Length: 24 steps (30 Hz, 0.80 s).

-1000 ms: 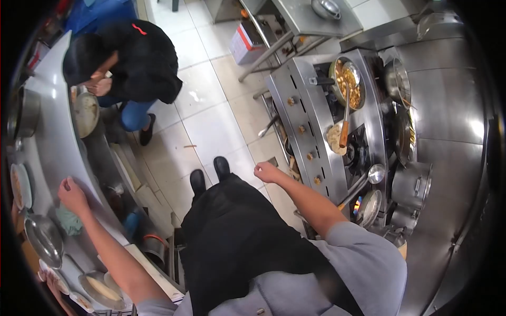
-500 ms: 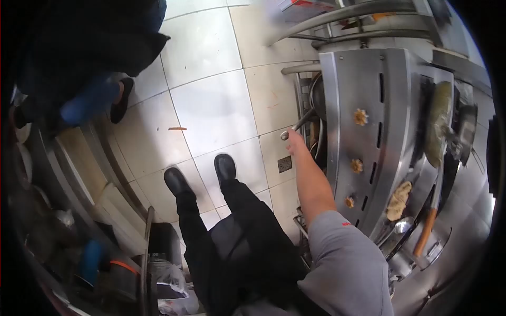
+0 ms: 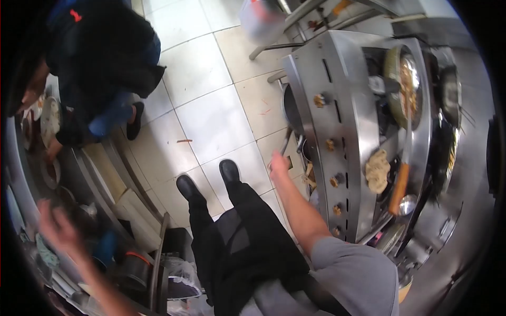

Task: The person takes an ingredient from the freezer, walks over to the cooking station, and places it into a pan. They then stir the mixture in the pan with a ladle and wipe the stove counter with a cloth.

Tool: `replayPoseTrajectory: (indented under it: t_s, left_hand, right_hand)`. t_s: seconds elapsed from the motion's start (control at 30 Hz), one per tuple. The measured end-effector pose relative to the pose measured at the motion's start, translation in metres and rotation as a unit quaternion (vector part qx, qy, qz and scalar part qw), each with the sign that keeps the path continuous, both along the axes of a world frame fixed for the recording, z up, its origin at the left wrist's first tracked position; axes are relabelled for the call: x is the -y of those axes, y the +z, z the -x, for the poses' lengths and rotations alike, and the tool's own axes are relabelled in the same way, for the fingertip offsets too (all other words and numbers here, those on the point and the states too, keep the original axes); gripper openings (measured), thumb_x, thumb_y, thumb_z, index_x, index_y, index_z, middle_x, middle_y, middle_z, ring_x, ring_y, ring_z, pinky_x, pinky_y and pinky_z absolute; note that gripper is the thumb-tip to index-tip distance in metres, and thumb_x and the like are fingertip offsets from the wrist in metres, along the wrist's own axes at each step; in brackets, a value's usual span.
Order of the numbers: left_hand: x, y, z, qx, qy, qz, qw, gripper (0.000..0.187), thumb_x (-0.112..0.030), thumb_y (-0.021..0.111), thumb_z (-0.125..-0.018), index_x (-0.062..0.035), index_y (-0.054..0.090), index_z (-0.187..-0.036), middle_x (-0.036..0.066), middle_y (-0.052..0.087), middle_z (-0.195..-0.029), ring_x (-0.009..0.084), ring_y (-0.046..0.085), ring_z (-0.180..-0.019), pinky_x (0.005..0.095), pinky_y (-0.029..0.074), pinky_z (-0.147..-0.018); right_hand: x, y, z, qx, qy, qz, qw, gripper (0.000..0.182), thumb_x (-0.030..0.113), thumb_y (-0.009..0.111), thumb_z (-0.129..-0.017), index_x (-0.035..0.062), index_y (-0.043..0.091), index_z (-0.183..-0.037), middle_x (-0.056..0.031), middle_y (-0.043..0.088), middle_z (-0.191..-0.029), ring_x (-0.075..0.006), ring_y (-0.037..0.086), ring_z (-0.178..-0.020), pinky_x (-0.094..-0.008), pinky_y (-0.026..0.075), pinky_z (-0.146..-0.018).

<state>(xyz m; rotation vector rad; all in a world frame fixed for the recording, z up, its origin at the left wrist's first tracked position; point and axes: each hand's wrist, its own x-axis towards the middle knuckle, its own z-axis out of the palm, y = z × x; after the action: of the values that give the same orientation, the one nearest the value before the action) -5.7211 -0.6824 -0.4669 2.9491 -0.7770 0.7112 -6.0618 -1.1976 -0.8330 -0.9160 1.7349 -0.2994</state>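
My right hand (image 3: pixel 279 162), low beside the stove front, is closed around the handle (image 3: pixel 286 141) of a dark pan (image 3: pixel 291 111). The pan sits below the stove's edge, partly hidden by the front panel. My left hand (image 3: pixel 57 226) is over the counter at the left, blurred by motion, with fingers apart and nothing visible in it. Near it are a dark pot with an orange rim (image 3: pixel 133 271) and a blue container (image 3: pixel 104 247).
On the stove (image 3: pixel 350 131) are a pan of food (image 3: pixel 407 87), a wooden-handled utensil (image 3: pixel 400 184) and a crumpled cloth (image 3: pixel 377 171). Another person (image 3: pixel 103 58) bends over plates (image 3: pixel 51 118) on the left counter. A lined bin (image 3: pixel 179 274) stands near my legs.
My left hand has come into view over the left counter. My right hand still holds the pan handle. The view has shifted, and the other person's arm now shows at the plates.
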Motion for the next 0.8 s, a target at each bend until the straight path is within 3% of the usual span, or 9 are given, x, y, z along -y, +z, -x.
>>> replayPoseTrajectory:
  t_s: [0.07,0.17,0.3,0.4,0.47,0.53,0.7,0.73,0.8]
  left_hand:
    - [0.106,-0.029,0.064,-0.242,0.015,0.230,0.943,0.027,-0.006,0.061,-0.093,-0.0017,0.065,-0.119,0.017,0.066,-0.116,0.0289,0.062,-0.114,0.0396,0.049,-0.098]
    - [0.207,-0.128,0.165,-0.639,0.063,0.198,0.741,0.041,-0.033,0.064,-0.095,0.0021,0.064,-0.117,0.017,0.069,-0.109,0.0240,0.067,-0.098,0.0375,0.052,-0.089]
    - [0.293,-0.210,0.247,-0.909,0.147,0.343,0.186,0.035,-0.030,0.067,-0.095,-0.0031,0.057,-0.115,0.009,0.063,-0.090,0.0195,0.065,-0.081,0.0352,0.055,-0.073]
    - [0.283,-0.250,0.281,-0.908,0.130,0.348,0.193,0.022,-0.018,0.068,-0.093,-0.0058,0.053,-0.103,0.007,0.058,-0.080,0.0198,0.063,-0.073,0.0364,0.056,-0.069]
    - [0.265,-0.227,0.284,-0.893,0.187,0.394,0.114,0.016,-0.007,0.064,-0.092,-0.0080,0.048,-0.088,0.004,0.050,-0.067,0.0196,0.053,-0.057,0.0387,0.055,-0.061]
    - [0.233,-0.184,0.271,-0.903,0.191,0.376,0.081,0.020,-0.010,0.063,-0.095,-0.0095,0.045,-0.088,0.003,0.047,-0.065,0.0171,0.050,-0.054,0.0374,0.050,-0.053]
    - [0.170,-0.070,0.233,-0.904,0.239,0.341,0.093,0.020,-0.007,0.062,-0.094,-0.0147,0.045,-0.095,0.002,0.041,-0.063,0.0160,0.044,-0.050,0.0332,0.040,-0.044]
    - [0.169,-0.046,0.222,-0.909,0.224,0.334,0.113,0.020,-0.007,0.062,-0.094,-0.0147,0.045,-0.095,0.002,0.041,-0.063,0.0160,0.044,-0.050,0.0332,0.040,-0.044]
    - [0.169,-0.005,0.196,-0.908,0.222,0.322,0.148,0.019,-0.007,0.063,-0.093,-0.0153,0.045,-0.094,0.002,0.040,-0.062,0.0158,0.043,-0.050,0.0324,0.038,-0.043]
  right_hand:
    - [-0.054,0.075,0.005,0.026,0.027,-0.040,0.998,0.022,0.021,0.064,-0.088,0.0011,0.056,-0.088,-0.0053,0.050,-0.063,-0.0181,0.049,-0.049,-0.0373,0.041,-0.044]
    - [-0.121,0.145,0.013,0.035,0.069,-0.106,0.991,0.019,0.020,0.064,-0.089,0.0035,0.054,-0.088,-0.0044,0.049,-0.061,-0.0177,0.048,-0.046,-0.0354,0.042,-0.042]
    - [-0.186,0.185,0.020,0.096,0.111,-0.188,0.971,0.020,0.024,0.061,-0.093,0.0073,0.054,-0.083,0.0005,0.047,-0.059,-0.0113,0.046,-0.047,-0.0288,0.037,-0.041]
    - [-0.201,0.186,0.046,0.109,0.299,-0.022,0.948,0.022,0.026,0.060,-0.095,0.0061,0.057,-0.088,-0.0015,0.051,-0.064,-0.0129,0.052,-0.053,-0.0291,0.043,-0.048]
    - [-0.171,0.224,0.066,0.167,0.494,-0.221,0.824,0.021,0.025,0.056,-0.100,0.0048,0.059,-0.094,-0.0078,0.058,-0.085,-0.0200,0.060,-0.063,-0.0330,0.052,-0.064]
    - [-0.144,0.266,0.101,0.151,0.397,-0.335,0.841,0.017,0.018,0.055,-0.099,0.0036,0.060,-0.093,-0.0101,0.058,-0.092,-0.0245,0.064,-0.068,-0.0337,0.054,-0.066]
    - [0.013,0.352,0.168,0.092,0.151,0.066,0.982,0.017,0.017,0.058,-0.093,0.0005,0.061,-0.093,-0.0102,0.057,-0.093,-0.0218,0.064,-0.084,-0.0417,0.058,-0.072]
    - [0.040,0.369,0.157,0.212,-0.095,0.020,0.972,0.020,0.020,0.058,-0.095,0.0001,0.061,-0.096,-0.0111,0.058,-0.094,-0.0203,0.063,-0.087,-0.0427,0.058,-0.072]
    - [0.061,0.395,0.144,0.234,-0.108,0.040,0.965,0.025,0.024,0.060,-0.095,-0.0005,0.059,-0.101,-0.0126,0.059,-0.098,-0.0191,0.063,-0.086,-0.0435,0.058,-0.071]
